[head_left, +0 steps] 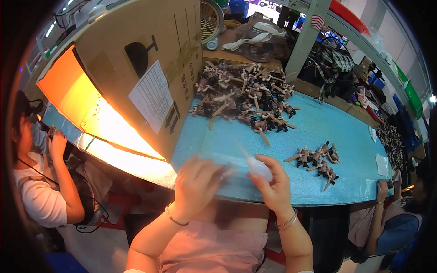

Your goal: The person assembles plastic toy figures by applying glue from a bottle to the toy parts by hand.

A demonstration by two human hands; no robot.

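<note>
My right hand (276, 182) is closed around a small white squeeze bottle (259, 169), its thin nozzle pointing up and to the left. Opposite it, my left hand (195, 184) is bent inward and smeared by motion. A small pale thing (226, 172) shows blurred at its fingertips, too unclear to name. Both hands hover over the near edge of the blue tabletop (207, 148). Right of the bottle lies a small group of figurines (318, 158) in pinkish-brown and black, with tan blade-like pieces. A much larger pile of similar figurines (248, 95) spreads farther back.
A tall cardboard box (177, 59) stands at left, with bright orange light inside its open side. Behind the pile are a fan (210, 20) and a bag with white straps (259, 38). A grey post (306, 43) rises at the back. Co-workers sit at left and right.
</note>
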